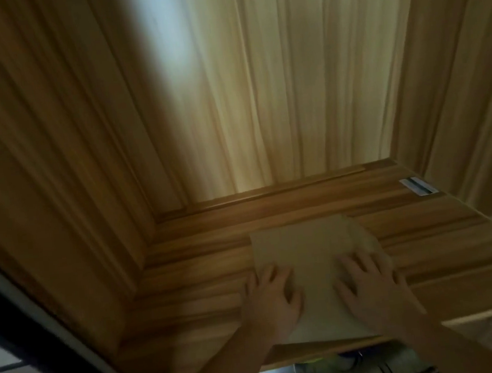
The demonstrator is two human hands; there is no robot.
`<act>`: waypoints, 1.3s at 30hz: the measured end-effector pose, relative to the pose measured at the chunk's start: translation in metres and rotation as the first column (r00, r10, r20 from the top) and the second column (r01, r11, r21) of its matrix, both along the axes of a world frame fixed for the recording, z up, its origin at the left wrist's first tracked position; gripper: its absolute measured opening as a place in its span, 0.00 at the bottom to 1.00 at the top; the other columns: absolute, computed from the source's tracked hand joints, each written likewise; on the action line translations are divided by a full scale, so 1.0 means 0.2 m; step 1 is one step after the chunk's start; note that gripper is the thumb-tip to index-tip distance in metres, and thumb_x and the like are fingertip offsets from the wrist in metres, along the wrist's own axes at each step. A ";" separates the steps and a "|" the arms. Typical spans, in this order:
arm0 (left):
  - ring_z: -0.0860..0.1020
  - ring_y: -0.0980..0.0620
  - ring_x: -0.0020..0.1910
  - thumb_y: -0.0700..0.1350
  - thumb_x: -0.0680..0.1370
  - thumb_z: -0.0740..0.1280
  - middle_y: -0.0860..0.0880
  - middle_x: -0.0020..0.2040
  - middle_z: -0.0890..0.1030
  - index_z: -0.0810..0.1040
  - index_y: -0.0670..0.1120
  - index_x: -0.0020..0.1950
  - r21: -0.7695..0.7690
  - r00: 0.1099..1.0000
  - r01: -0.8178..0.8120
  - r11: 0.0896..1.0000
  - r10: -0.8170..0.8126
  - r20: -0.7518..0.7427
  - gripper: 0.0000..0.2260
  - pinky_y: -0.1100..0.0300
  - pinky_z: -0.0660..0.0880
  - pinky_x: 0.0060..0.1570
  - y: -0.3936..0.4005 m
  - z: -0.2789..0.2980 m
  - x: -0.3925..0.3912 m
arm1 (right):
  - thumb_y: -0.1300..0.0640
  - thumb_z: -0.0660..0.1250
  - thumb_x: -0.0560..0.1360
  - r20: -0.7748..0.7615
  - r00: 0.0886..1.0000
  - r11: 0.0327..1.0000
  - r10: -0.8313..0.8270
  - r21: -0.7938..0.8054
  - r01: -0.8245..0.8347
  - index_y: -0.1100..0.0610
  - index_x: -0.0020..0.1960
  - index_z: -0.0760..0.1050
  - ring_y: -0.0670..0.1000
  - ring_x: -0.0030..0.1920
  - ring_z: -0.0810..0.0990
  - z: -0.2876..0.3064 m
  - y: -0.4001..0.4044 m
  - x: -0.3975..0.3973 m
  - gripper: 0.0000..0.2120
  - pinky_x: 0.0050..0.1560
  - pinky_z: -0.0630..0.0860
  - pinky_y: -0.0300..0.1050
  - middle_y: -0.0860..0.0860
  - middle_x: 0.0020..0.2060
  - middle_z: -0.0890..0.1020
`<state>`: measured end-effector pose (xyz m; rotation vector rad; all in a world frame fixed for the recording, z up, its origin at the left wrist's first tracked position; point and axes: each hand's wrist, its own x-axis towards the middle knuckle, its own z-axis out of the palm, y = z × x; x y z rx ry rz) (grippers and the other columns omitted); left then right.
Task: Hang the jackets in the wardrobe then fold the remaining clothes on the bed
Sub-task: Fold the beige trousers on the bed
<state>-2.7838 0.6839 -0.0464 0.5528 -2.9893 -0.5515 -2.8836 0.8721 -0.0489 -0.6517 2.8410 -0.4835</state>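
Left fingers: spreading flat, pressing down on the near left part of the folded cloth, holding nothing.
Right fingers: lying spread and straight on the near right part of the cloth.
Left hand: resting palm down.
Right hand: resting palm down.
Cloth: lying flat on the wooden shelf, its long axis running near to far, its far edge extending well past the fingertips.
Wardrobe back wall: standing beyond the shelf.
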 end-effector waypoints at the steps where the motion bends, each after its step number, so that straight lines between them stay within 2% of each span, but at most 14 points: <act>1: 0.58 0.45 0.75 0.66 0.77 0.49 0.56 0.76 0.62 0.62 0.61 0.74 -0.071 1.000 0.021 0.997 -0.020 0.008 0.26 0.47 0.55 0.72 0.00 -0.02 -0.02 | 0.32 0.43 0.77 0.005 1.000 0.999 0.005 0.035 -0.005 0.35 0.74 0.49 0.55 0.76 0.50 -0.05 -0.03 0.00 0.26 0.72 0.53 0.63 0.43 0.77 0.50; 3: 0.58 0.44 0.73 0.66 0.77 0.46 0.55 0.74 0.64 0.64 0.60 0.71 -0.193 0.998 0.061 0.979 -0.065 -0.010 0.25 0.45 0.54 0.71 -0.03 -0.03 -0.06 | 0.31 0.39 0.75 0.007 0.999 0.999 -0.036 0.032 0.036 0.33 0.73 0.49 0.54 0.76 0.48 -0.10 -0.09 -0.03 0.27 0.72 0.51 0.63 0.41 0.77 0.49; 5: 0.58 0.43 0.73 0.65 0.78 0.45 0.55 0.74 0.65 0.64 0.60 0.71 -0.246 0.997 0.066 0.967 -0.071 -0.012 0.25 0.43 0.55 0.71 -0.07 -0.02 -0.11 | 0.31 0.38 0.75 -0.033 0.998 0.998 -0.056 0.029 0.057 0.32 0.73 0.48 0.54 0.76 0.48 -0.12 -0.14 -0.09 0.27 0.73 0.51 0.62 0.41 0.78 0.49; 8: 0.57 0.44 0.75 0.64 0.79 0.47 0.56 0.76 0.62 0.63 0.61 0.72 -0.219 1.000 0.020 0.976 -0.019 0.008 0.23 0.44 0.54 0.72 -0.14 -0.03 -0.23 | 0.31 0.39 0.75 -0.071 0.997 0.999 -0.041 0.027 0.043 0.33 0.74 0.48 0.53 0.77 0.48 -0.13 -0.22 -0.20 0.28 0.73 0.50 0.62 0.42 0.78 0.50; 15: 0.59 0.45 0.75 0.64 0.79 0.51 0.58 0.75 0.64 0.65 0.61 0.72 -0.151 0.997 -0.063 0.986 0.054 -0.061 0.22 0.47 0.62 0.70 -0.37 -0.10 -0.59 | 0.33 0.42 0.76 -0.129 0.991 0.999 -0.038 0.022 0.042 0.34 0.75 0.51 0.53 0.77 0.49 -0.13 -0.45 -0.55 0.28 0.74 0.50 0.62 0.43 0.78 0.51; 19: 0.61 0.44 0.73 0.64 0.78 0.50 0.58 0.74 0.64 0.64 0.61 0.71 -0.174 0.996 -0.070 0.982 0.060 -0.063 0.23 0.47 0.64 0.68 -0.47 -0.12 -0.77 | 0.34 0.45 0.78 -0.123 0.992 0.999 -0.035 0.014 0.037 0.37 0.76 0.53 0.55 0.77 0.49 -0.10 -0.56 -0.71 0.26 0.74 0.48 0.62 0.45 0.78 0.51; 21: 0.60 0.43 0.73 0.65 0.78 0.49 0.56 0.75 0.63 0.64 0.61 0.72 -0.196 0.998 -0.057 0.979 0.051 -0.033 0.23 0.46 0.62 0.68 -0.50 -0.11 -0.80 | 0.34 0.45 0.78 -0.122 0.991 0.998 -0.058 -0.001 0.058 0.38 0.76 0.53 0.55 0.77 0.49 -0.08 -0.54 -0.69 0.27 0.74 0.47 0.61 0.46 0.78 0.52; 24: 0.56 0.41 0.76 0.65 0.79 0.50 0.53 0.75 0.63 0.64 0.60 0.73 -0.226 0.999 -0.046 0.973 0.049 0.008 0.24 0.43 0.56 0.72 -0.49 -0.05 -0.78 | 0.34 0.46 0.78 -0.114 0.993 0.999 -0.039 -0.004 0.039 0.40 0.76 0.53 0.54 0.77 0.50 -0.04 -0.42 -0.60 0.28 0.74 0.48 0.60 0.46 0.78 0.52; 28: 0.57 0.46 0.76 0.63 0.78 0.52 0.53 0.76 0.64 0.62 0.59 0.75 -0.249 0.996 0.088 0.964 -0.088 0.013 0.26 0.42 0.49 0.74 -0.36 0.12 -0.71 | 0.34 0.47 0.79 -0.059 0.994 0.996 -0.093 -0.016 0.092 0.42 0.77 0.52 0.55 0.76 0.55 0.10 -0.18 -0.52 0.29 0.74 0.53 0.59 0.48 0.77 0.56; 32: 0.63 0.46 0.72 0.59 0.77 0.60 0.52 0.73 0.68 0.67 0.56 0.73 -0.147 0.973 0.230 0.962 -0.230 0.021 0.25 0.48 0.59 0.71 -0.13 0.31 -0.63 | 0.37 0.54 0.78 -0.117 0.989 0.996 -0.094 -0.023 0.091 0.45 0.76 0.56 0.53 0.74 0.61 0.28 0.06 -0.45 0.28 0.71 0.61 0.56 0.48 0.75 0.62; 35: 0.69 0.45 0.69 0.58 0.77 0.62 0.50 0.71 0.71 0.68 0.54 0.73 -0.044 0.950 0.310 0.950 -0.311 -0.003 0.25 0.48 0.65 0.69 0.06 0.40 -0.55 | 0.39 0.59 0.77 -0.159 0.981 0.993 -0.115 -0.045 0.109 0.45 0.75 0.58 0.53 0.70 0.66 0.40 0.25 -0.34 0.29 0.67 0.67 0.54 0.48 0.72 0.65; 39: 0.74 0.46 0.63 0.56 0.75 0.64 0.49 0.64 0.76 0.74 0.54 0.68 0.013 0.881 0.472 0.881 -0.471 -0.046 0.21 0.50 0.71 0.63 0.33 0.48 -0.48 | 0.40 0.62 0.75 -0.213 0.957 0.981 -0.196 -0.035 0.193 0.46 0.75 0.59 0.52 0.69 0.69 0.51 0.55 -0.07 0.31 0.65 0.70 0.49 0.48 0.72 0.66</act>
